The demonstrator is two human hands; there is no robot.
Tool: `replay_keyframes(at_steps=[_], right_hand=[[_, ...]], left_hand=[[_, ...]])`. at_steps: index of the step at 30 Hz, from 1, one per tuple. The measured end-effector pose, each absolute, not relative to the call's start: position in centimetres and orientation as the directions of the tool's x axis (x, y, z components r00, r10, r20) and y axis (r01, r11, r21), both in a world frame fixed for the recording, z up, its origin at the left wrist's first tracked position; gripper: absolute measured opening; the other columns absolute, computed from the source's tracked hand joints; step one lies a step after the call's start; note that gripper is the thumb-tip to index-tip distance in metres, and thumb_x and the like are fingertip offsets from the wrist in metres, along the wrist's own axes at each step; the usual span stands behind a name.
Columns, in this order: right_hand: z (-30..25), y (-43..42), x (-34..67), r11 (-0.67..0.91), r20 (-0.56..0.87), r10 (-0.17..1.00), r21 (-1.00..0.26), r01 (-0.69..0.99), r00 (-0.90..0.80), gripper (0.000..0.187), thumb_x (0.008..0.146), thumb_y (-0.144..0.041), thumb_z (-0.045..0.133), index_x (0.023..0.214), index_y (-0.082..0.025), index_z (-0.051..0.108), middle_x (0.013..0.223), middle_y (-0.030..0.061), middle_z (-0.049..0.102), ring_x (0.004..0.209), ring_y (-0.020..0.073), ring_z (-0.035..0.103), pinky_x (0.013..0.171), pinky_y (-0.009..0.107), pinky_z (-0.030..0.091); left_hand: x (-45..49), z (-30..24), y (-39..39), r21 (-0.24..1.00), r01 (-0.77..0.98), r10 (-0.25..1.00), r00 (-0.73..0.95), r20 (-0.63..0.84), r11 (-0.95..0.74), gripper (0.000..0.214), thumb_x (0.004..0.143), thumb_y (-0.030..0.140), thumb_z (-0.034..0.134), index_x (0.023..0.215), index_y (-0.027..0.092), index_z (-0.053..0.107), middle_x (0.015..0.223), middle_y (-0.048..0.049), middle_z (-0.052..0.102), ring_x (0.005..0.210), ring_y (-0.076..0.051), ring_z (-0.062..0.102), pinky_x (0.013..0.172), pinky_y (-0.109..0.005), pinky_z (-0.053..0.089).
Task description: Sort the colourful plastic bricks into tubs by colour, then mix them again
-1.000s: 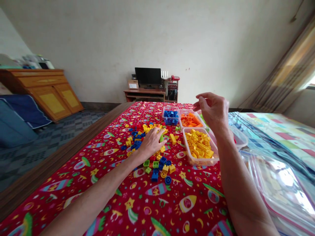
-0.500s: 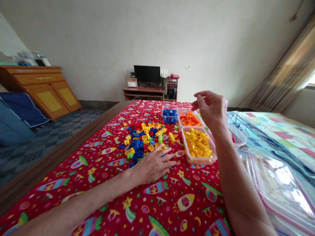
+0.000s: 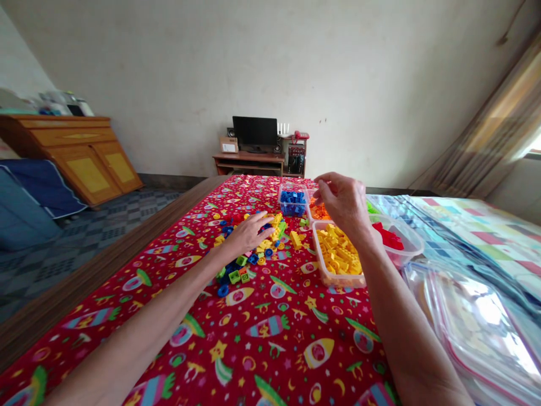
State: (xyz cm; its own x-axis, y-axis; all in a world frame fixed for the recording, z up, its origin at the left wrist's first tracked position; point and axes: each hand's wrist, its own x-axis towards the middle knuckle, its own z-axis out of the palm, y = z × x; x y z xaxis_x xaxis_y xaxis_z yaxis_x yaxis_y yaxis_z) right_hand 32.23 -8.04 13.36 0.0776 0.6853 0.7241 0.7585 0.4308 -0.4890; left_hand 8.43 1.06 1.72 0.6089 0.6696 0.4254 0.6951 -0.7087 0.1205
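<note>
My left hand (image 3: 250, 235) lies over a mixed pile of toy building bricks (image 3: 276, 225), its fingers spread and reaching across the yellow ones. Green, blue and orange bricks show in front of that hand. Above the tubs on the right is my right hand (image 3: 345, 204), thumb and fingers drawn together; anything between them is too small or hidden to make out. Below it, a clear tub of yellow bricks (image 3: 338, 251) is partly covered by the wrist. An orange-brick tub (image 3: 316, 210) is partly hidden behind the fingers. Left of it stands a tub of blue bricks (image 3: 293, 200).
A clear tub with red bricks (image 3: 387, 237) sits right of my right forearm, with green bricks (image 3: 372, 208) behind. Clear zip bags (image 3: 473, 316) lie at the right. A red patterned cloth (image 3: 270, 338) covers the surface. A desk with a monitor (image 3: 255, 132) stands by the wall.
My left hand has moved forward and left from the pile's near edge onto its middle, and bricks are spread differently. My right hand has come lower and to the left.
</note>
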Motion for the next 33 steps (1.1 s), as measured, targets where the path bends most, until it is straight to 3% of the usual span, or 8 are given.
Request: replay_keyframes(at_steps=[6,11,14,19,22,26,33], right_hand=[[12.5,-7.7,30.7,0.378,0.633,0.772,-0.390,0.840,-0.054,0.025,0.087,-0.025,0.045,0.088,-0.017,0.070,0.068,0.0036,0.068,0.064,0.0139,0.063,0.065,0.024,0.043],[9.5,-6.7,28.3,0.354,0.406,0.881,-0.226,0.908,-0.242,0.027,0.088,-0.020,0.043,0.091,-0.017,0.070,0.079,0.0072,0.071,0.071,0.0153,0.064,0.066,0.024,0.041],[6.9,-6.3,26.7,0.426,0.258,0.891,-0.192,0.884,-0.373,0.031,0.089,-0.019,0.042,0.105,-0.017,0.068,0.091,0.0100,0.072,0.083,0.0173,0.065,0.072,0.025,0.043],[4.1,-6.3,25.3,0.546,0.133,0.837,-0.139,0.826,-0.531,0.043,0.087,-0.014,0.044,0.128,-0.016,0.057,0.119,0.0115,0.066,0.111,0.0202,0.059,0.093,0.029,0.043],[4.4,-6.6,25.3,0.537,0.054,0.843,-0.078,0.840,-0.535,0.046,0.085,-0.009,0.041,0.129,-0.017,0.055,0.115,0.0121,0.067,0.109,0.0217,0.061,0.090,0.032,0.046],[5.5,-7.2,25.4,0.497,-0.041,0.867,-0.011,0.868,-0.497,0.042,0.085,-0.008,0.041,0.123,-0.019,0.057,0.107,0.0126,0.069,0.098,0.0227,0.065,0.078,0.031,0.050],[5.6,-7.4,25.8,0.481,-0.005,0.876,-0.018,0.876,-0.481,0.037,0.088,-0.013,0.043,0.121,-0.017,0.057,0.109,0.0132,0.067,0.103,0.0235,0.063,0.083,0.032,0.049]], left_hand=[[4.7,1.8,2.5,0.237,0.732,0.747,0.517,0.417,-0.639,0.047,0.094,0.041,0.030,0.106,0.015,0.067,0.120,-0.0120,0.066,0.116,-0.023,0.058,0.106,-0.036,0.040],[2.3,1.9,1.7,0.274,0.757,0.798,0.508,0.324,-0.593,0.045,0.090,0.042,0.036,0.103,0.015,0.069,0.111,-0.0111,0.070,0.104,-0.023,0.064,0.096,-0.035,0.047],[2.1,1.9,1.5,0.285,0.719,0.773,0.576,0.267,-0.634,0.041,0.087,0.045,0.043,0.103,0.018,0.070,0.109,-0.0081,0.072,0.100,-0.022,0.065,0.093,-0.034,0.048],[2.5,1.6,1.2,0.365,0.656,0.749,0.611,0.258,-0.661,0.034,0.081,0.039,0.053,0.104,0.020,0.070,0.110,-0.0081,0.071,0.097,-0.022,0.065,0.090,-0.034,0.050],[2.9,1.6,0.9,0.428,0.637,0.759,0.609,0.231,-0.641,0.033,0.079,0.029,0.053,0.106,0.021,0.070,0.107,-0.0061,0.072,0.088,-0.018,0.067,0.081,-0.030,0.053],[3.3,1.8,0.3,0.365,0.635,0.726,0.652,0.220,-0.681,0.035,0.077,0.022,0.052,0.108,0.024,0.070,0.106,-0.0026,0.072,0.089,-0.017,0.066,0.082,-0.027,0.052],[3.9,2.5,-0.2,0.292,0.676,0.736,0.631,0.245,-0.677,0.028,0.077,0.024,0.058,0.101,0.022,0.073,0.099,-0.0047,0.072,0.087,-0.019,0.066,0.081,-0.027,0.050]])
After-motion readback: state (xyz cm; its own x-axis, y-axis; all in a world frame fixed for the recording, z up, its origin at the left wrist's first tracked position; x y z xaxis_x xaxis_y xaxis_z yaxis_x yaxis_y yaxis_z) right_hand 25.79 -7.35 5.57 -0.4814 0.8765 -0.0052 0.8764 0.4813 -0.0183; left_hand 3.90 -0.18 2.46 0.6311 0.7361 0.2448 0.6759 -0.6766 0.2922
